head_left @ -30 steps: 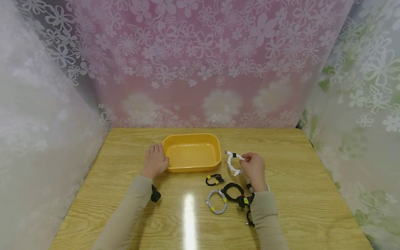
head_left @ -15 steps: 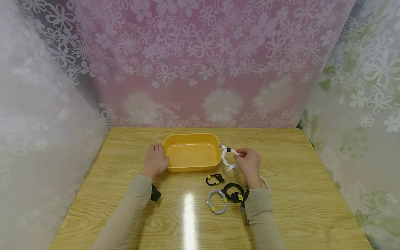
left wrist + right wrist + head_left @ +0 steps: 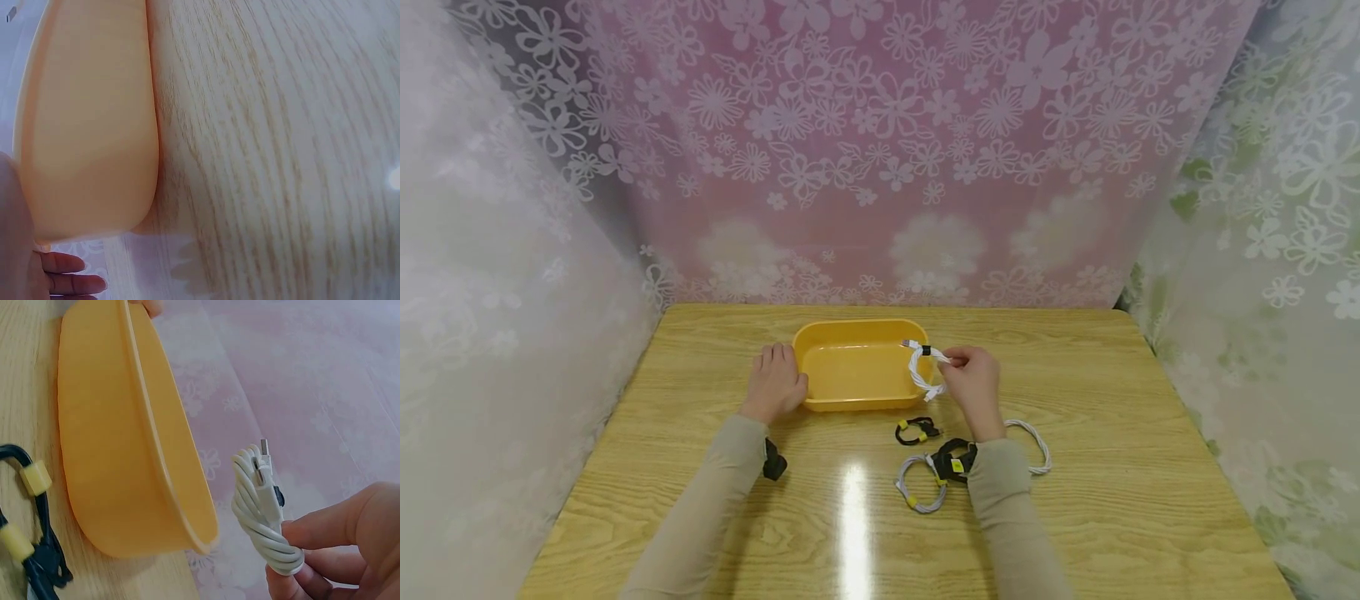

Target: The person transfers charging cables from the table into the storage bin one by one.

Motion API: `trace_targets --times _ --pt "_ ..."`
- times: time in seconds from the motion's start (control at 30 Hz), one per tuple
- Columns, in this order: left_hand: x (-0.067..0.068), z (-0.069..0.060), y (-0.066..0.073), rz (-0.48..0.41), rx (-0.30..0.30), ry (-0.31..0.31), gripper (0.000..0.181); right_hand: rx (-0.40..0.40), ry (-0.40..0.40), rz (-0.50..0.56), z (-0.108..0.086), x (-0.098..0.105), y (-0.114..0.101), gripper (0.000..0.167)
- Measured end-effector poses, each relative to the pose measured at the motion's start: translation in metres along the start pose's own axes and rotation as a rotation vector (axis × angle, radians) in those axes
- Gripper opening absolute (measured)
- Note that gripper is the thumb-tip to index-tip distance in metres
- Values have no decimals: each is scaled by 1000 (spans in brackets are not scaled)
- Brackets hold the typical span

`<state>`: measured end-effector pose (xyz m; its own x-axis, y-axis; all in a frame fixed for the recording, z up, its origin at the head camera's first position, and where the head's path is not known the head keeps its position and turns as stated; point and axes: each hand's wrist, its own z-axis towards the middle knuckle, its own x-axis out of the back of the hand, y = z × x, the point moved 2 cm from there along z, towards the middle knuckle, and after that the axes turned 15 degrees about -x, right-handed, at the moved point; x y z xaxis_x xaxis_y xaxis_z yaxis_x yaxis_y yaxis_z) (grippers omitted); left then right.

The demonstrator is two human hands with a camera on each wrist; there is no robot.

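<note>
My right hand (image 3: 972,383) pinches a coiled white USB cable (image 3: 916,367) between thumb and fingers. A black strap binds the coil. In the head view it overlaps the right end of a yellow plastic tub (image 3: 850,403); in the right wrist view the cable (image 3: 256,512) hangs apart from the tub's rim (image 3: 159,456). At the tub's left end my left hand (image 3: 773,385) grips the rim, its fingers (image 3: 72,284) outside the end wall. The tub's visible inside holds nothing.
On the wooden table (image 3: 1120,467), in front of the tub, lie a small black cable (image 3: 916,431) with yellow ties, a grey coiled cable (image 3: 921,485), and a thicker black cable (image 3: 953,462) partly under my right forearm. Beside that forearm lies another white cable (image 3: 1040,446).
My right hand has carried the white cable leftward, from beside the tub to its right end. My left hand has stayed on the rim.
</note>
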<state>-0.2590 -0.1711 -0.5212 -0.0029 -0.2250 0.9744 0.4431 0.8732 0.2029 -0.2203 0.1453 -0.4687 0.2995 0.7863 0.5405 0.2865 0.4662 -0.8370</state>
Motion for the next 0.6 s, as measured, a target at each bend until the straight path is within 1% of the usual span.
trace_targets --times 0.3,0.6 --pt "1 1 0 7 -8 -6 35 43 18 73 -4 -21 -7 15" --pt "0 2 -2 12 -21 -17 34 36 -30 131 -5 -40 -12 16"
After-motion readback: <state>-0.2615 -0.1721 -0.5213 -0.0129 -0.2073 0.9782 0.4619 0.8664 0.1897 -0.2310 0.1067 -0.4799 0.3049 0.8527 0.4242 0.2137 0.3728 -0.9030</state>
